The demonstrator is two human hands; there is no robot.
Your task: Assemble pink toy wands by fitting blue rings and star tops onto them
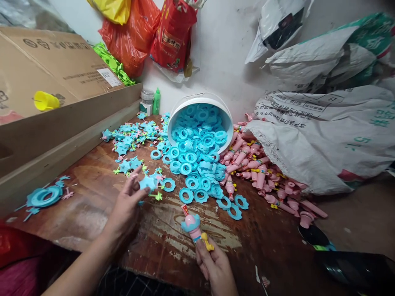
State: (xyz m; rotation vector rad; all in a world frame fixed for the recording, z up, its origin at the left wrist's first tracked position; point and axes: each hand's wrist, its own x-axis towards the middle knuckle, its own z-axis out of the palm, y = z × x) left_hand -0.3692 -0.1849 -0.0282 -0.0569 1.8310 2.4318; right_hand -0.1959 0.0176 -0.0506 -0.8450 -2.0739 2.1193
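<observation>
My left hand pinches a blue star-shaped plastic piece with small pink and green figures at its points. It is held just above the table, left of the loose blue rings. In my right hand is a pink plastic toy wand, its red spotted tip pointing up and away from me. A blue scalloped ring sits around the wand's upper part, and a yellow knob sticks out of its side. My fingers wrap the lower end and hide it.
A white bucket lies on its side, spilling blue scalloped rings. Left of it lie more star pieces; right, pink wands by a white woven sack. A wooden ledge with a cardboard box borders the left.
</observation>
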